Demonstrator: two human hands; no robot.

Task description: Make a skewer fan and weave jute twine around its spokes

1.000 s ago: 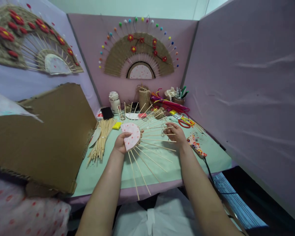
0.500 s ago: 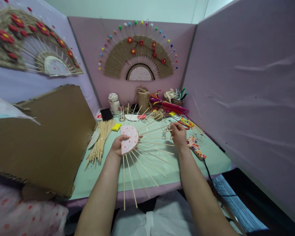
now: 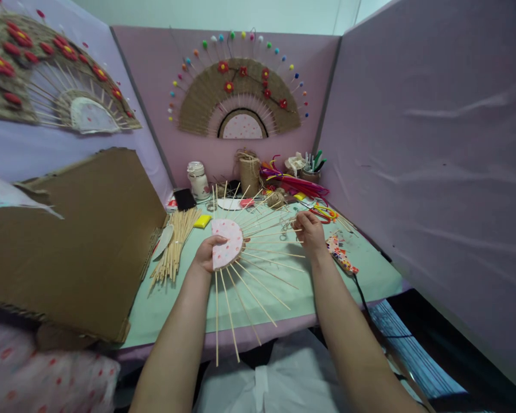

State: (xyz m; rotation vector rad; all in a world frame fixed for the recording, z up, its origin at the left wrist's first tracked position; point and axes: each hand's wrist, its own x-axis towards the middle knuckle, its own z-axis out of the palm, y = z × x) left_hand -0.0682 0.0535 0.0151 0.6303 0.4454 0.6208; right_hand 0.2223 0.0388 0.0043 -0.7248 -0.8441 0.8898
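Observation:
My left hand [image 3: 205, 253] is closed on the half-round base of a stick fan [image 3: 226, 245], thumb on top and fingers underneath. White cloth with pink dots covers this base. Thin wooden sticks [image 3: 279, 265] spread from its curved edge like rays, up, right and down toward my lap. My right hand [image 3: 310, 232] is at the outer ends of the right-hand sticks, its thumb and fingers pinched at the tip of one wooden stick [image 3: 269, 223]. Whether a thread is also in that pinch is too small to see.
A bundle of sticks [image 3: 175, 246] lies left, by a large cardboard sheet [image 3: 73, 241]. Scissors [image 3: 324, 213] and a flower-patterned glue gun [image 3: 341, 255] with a cord lie right. Twine [image 3: 250, 172], a white jar [image 3: 198, 180] and pipe cleaners [image 3: 294, 186] stand behind. A finished fan [image 3: 241, 97] hangs ahead.
My right hand has shifted very slightly left and up at the stick ends. My left hand keeps its hold on the fan base. The whole view has moved a little.

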